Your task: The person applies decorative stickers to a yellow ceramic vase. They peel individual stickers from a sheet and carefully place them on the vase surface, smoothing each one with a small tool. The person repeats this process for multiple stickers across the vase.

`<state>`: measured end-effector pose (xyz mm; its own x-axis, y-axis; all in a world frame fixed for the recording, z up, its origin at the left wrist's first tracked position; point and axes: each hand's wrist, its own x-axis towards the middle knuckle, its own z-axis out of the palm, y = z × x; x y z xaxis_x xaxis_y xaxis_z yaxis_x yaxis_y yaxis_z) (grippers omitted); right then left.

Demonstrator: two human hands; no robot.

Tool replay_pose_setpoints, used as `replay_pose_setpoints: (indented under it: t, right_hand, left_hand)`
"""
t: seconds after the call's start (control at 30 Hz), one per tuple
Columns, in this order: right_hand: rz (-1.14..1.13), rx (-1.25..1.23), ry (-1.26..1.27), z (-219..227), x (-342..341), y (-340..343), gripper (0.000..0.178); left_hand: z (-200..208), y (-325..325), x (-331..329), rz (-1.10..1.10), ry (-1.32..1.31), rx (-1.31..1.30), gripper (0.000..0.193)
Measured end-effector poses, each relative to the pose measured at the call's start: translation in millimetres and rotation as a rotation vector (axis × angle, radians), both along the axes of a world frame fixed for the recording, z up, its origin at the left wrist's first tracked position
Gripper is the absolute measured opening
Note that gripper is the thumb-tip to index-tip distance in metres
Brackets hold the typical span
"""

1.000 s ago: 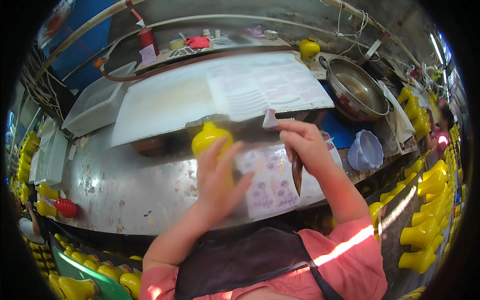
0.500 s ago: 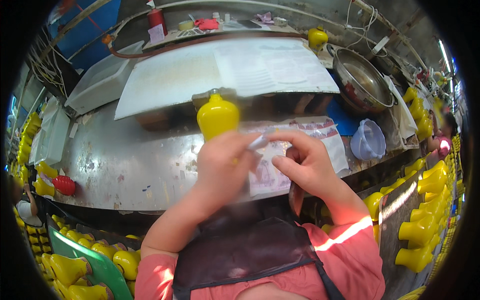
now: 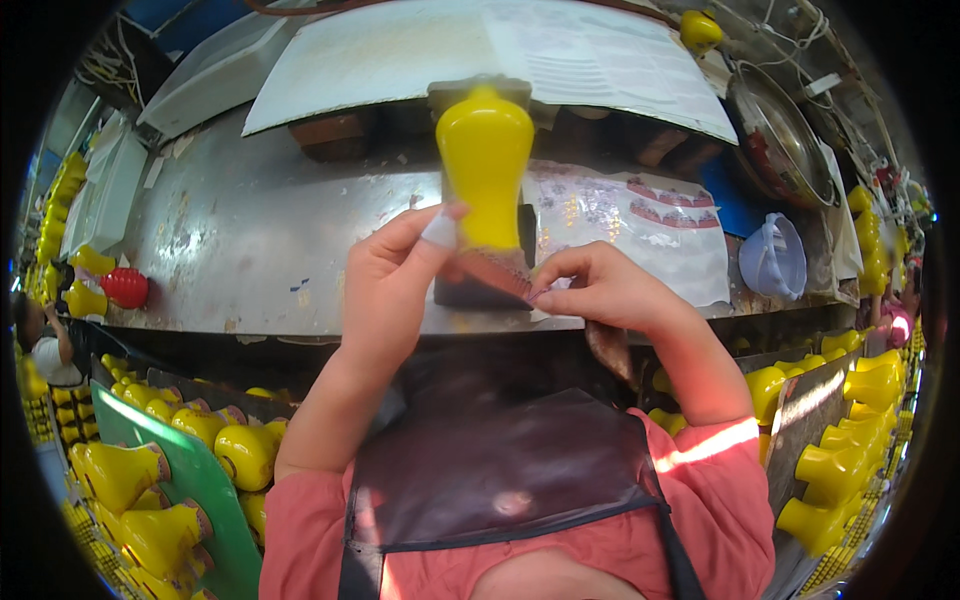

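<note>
A glossy yellow vase (image 3: 486, 150) lies on a dark stand in front of me, its narrow end pointing away. Across its near end hangs a thin reddish strip with a patterned edge (image 3: 492, 270), which looks like a decal. My right hand (image 3: 600, 285) pinches the strip's right end between thumb and forefinger. At the vase's left side, my left hand (image 3: 388, 275) has thumb and forefinger closed near the strip's other end; the exact grip is partly hidden. A white cover (image 3: 440, 229) sits on the left thumb. A printed decal sheet (image 3: 680, 255) lies right of the vase.
Behind the vase is a raised white board (image 3: 400, 60). A pale purple basket (image 3: 773, 258) and a large metal pan (image 3: 785, 130) stand at right. Red (image 3: 124, 288) and yellow pieces are at the left edge. Many yellow vases (image 3: 865, 430) fill racks on both sides.
My hands have moved apart, stretching the strip out at the vase's near end. The view has tipped down, so the vase and bench appear higher in the picture.
</note>
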<state>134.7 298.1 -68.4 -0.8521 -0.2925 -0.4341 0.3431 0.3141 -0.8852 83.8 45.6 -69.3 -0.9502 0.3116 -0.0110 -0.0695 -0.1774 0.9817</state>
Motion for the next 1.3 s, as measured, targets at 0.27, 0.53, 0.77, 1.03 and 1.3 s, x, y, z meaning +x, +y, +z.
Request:
replay_pose_setpoints:
  t: [0.27, 0.53, 0.77, 1.03, 1.3]
  right_hand:
    - [-0.173, 0.103, 0.062, 3.7, -3.3, 10.6, 0.016]
    - [-0.234, 0.214, 0.076, -12.2, -30.6, 17.6, 0.019]
    - [-0.217, 0.328, 0.208, -42.5, -41.3, 15.5, 0.021]
    - [-0.286, 0.716, 0.539, -42.5, -40.6, 7.7, 0.045]
    - [-0.351, 0.345, 0.378, -33.4, -40.8, -17.2, 0.064]
  left_hand:
    - [-54.1, 5.3, -1.1, 0.151, -0.270, 0.261, 0.029]
    - [-72.9, 10.7, -12.5, 0.223, -0.254, 0.128, 0.047]
    - [-78.4, 7.0, -16.6, 0.211, -0.247, 0.061, 0.054]
    - [-91.3, 0.6, -25.5, 0.143, -0.232, 0.055, 0.054]
    - [-96.6, 3.9, -36.8, 0.025, 0.411, -0.513, 0.059]
